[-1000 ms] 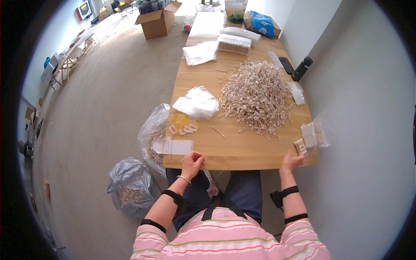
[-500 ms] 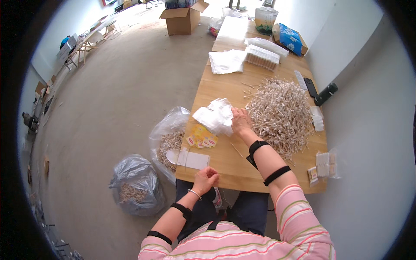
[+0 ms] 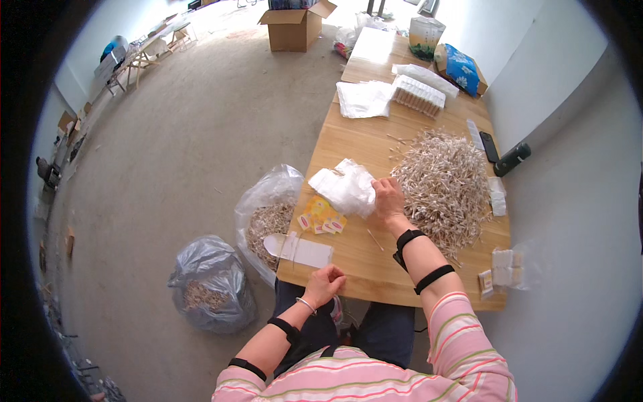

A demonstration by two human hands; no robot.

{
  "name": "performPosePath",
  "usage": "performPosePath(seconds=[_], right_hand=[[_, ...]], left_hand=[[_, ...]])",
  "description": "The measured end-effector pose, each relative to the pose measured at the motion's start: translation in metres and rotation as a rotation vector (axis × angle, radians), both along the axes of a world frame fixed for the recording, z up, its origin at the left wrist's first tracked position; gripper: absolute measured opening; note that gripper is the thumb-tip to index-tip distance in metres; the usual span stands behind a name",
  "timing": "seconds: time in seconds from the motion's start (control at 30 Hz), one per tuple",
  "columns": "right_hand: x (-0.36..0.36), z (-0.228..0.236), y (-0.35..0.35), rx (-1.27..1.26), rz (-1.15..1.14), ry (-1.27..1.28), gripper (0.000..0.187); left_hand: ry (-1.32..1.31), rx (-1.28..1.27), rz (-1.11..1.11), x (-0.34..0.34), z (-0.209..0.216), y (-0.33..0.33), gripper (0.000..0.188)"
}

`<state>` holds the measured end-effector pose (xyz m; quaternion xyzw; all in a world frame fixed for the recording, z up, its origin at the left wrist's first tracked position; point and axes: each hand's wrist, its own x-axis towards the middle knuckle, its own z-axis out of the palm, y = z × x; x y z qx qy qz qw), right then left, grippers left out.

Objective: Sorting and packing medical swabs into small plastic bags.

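Nearest to us, our left hand hangs by the table edge, to the near left of the swab heap, its fingers loosely curled; whether they hold anything we cannot tell. A grey plastic bag with swabs inside stands on the floor, well to the near left of the heap. On the heap's near right we have a small packet just beside some white bundles in clear plastic. A white card lies near our left hand, toward the heap's near left, reaching past the table's edge over a clear bag of swabs. One loose swab and a cluster of yellow cards lie left of the heap, on its near side.

Our right hand is at the heap's left edge, fingers bent against the white plastic bags, which lie spread directly left of the heap; whether the fingertips grip one we cannot tell.

Beyond, a dark bottle and a black phone lie to the heap's right. Past its far side come a white stack, a packed block of swabs, a blue flowered package and a clear tub. Farthest, an open cardboard box stands on the floor, far left of the heap.
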<state>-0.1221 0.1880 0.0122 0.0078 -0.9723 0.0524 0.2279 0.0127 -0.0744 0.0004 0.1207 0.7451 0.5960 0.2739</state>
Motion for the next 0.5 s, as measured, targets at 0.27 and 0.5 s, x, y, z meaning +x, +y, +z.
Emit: performPosePath(seconds=[0.27, 0.5], right_hand=[[0.057, 0.054, -0.039, -0.820, -0.230, -0.058, 0.008], [0.124, 0.065, -0.096, -1.538, -0.032, -0.239, 0.012]], left_hand=[[0.025, 0.124, 0.104, 0.001, -0.014, -0.008, 0.010], [0.292, 0.245, 0.367, -0.002, 0.061, 0.016, 0.018]])
